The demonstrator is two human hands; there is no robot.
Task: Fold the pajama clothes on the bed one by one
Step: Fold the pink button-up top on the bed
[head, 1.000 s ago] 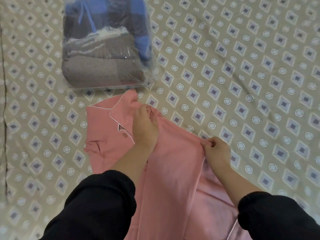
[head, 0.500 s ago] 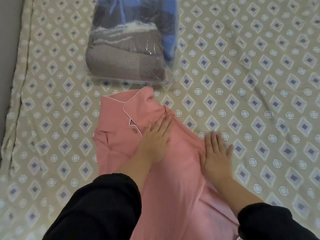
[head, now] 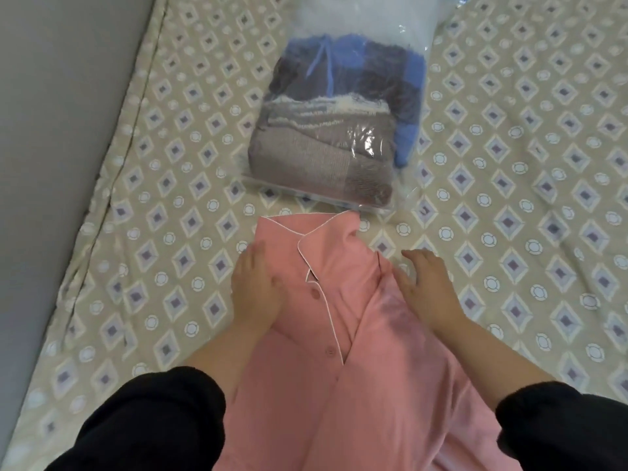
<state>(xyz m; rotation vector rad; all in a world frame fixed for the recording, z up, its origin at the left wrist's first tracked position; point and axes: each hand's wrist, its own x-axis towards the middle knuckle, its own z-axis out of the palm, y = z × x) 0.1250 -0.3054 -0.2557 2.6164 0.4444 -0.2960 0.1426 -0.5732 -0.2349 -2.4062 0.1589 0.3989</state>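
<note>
While the left hand and right hand press flat, fingers straight, on the side edges of the pink pajama top lying on the near part of the bed, its folded right side may slip open if pressure lifts unevenly.

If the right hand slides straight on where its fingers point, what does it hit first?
The right hand likely meets the clear bag at its near corner, past bare bedsheet; depth unclear.

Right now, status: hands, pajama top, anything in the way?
Left hand flat on pink pajama top, left edge. Right hand flat at its right edge. Right side folded in; bag of clothes close beyond collar.
</note>
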